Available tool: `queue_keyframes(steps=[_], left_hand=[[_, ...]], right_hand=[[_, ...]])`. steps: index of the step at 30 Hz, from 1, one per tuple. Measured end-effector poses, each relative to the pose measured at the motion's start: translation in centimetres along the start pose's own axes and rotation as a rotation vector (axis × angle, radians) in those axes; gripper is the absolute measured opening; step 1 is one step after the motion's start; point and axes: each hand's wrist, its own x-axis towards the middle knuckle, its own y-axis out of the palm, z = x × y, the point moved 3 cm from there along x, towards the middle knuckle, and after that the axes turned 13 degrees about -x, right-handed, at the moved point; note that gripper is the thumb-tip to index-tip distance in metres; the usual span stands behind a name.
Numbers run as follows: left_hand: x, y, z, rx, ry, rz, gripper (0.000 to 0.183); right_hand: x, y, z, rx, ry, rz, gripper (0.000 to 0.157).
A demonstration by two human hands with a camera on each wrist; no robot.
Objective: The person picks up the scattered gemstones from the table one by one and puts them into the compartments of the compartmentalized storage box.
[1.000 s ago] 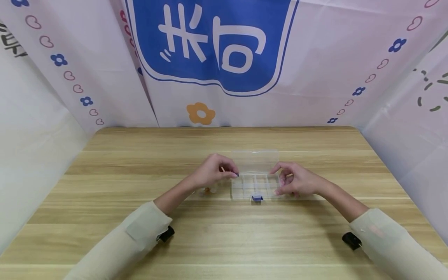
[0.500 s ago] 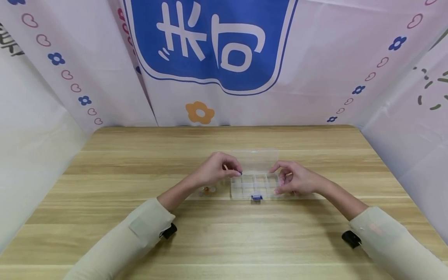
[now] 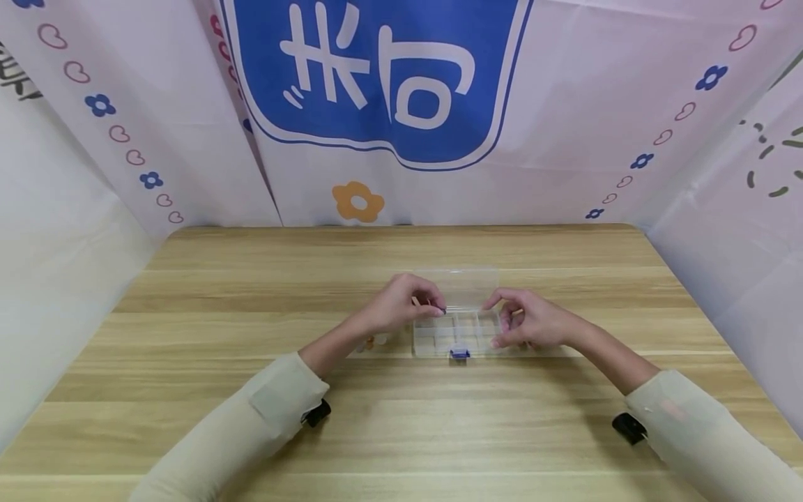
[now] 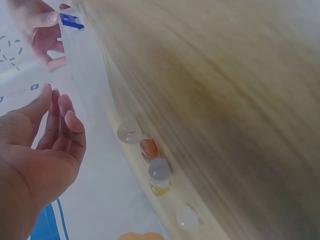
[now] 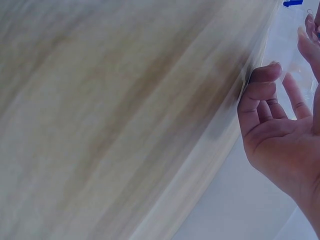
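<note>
A clear plastic compartment box [image 3: 424,343] lies on the table, its transparent lid [image 3: 461,284] folded back and its blue latch [image 3: 460,354] facing the person. My left hand [image 3: 408,301] pinches a small dark bead [image 3: 444,311] between thumb and fingertips, over the rear left compartments. In the left wrist view the fingers of that hand [image 4: 47,142] hide the bead. At the box's right end, my right hand [image 3: 532,321] grips it, with the thumb at the front corner and the index finger near the hinge. The right wrist view shows its curled fingers [image 5: 265,92] against the box side.
Left of the box, partly behind the left wrist, several round glassy beads lie on the wooden table [image 3: 401,425]: a clear bead [image 4: 130,131], an orange bead [image 4: 148,149], a greyish bead [image 4: 160,169] and others. A printed white cloth [image 3: 564,125] hangs behind the table.
My left hand has moved to the right with the dark bead, from the box's left edge to over its rear compartments. The right hand and the box have stayed in place.
</note>
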Motion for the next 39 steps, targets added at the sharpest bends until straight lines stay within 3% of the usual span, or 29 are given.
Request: queue_keyframes(steps=[11, 39], left_hand=[[0.8, 0.9, -0.8, -0.005, -0.005, 0.012, 0.004], [2.0, 2.3, -0.8, -0.01, 0.019, 0.046, 0.004]], right_hand=[[-0.1, 0.0, 0.1, 0.002, -0.007, -0.006, 0.055], [0.0, 0.1, 0.1, -0.017, 0.003, -0.002, 0.055]])
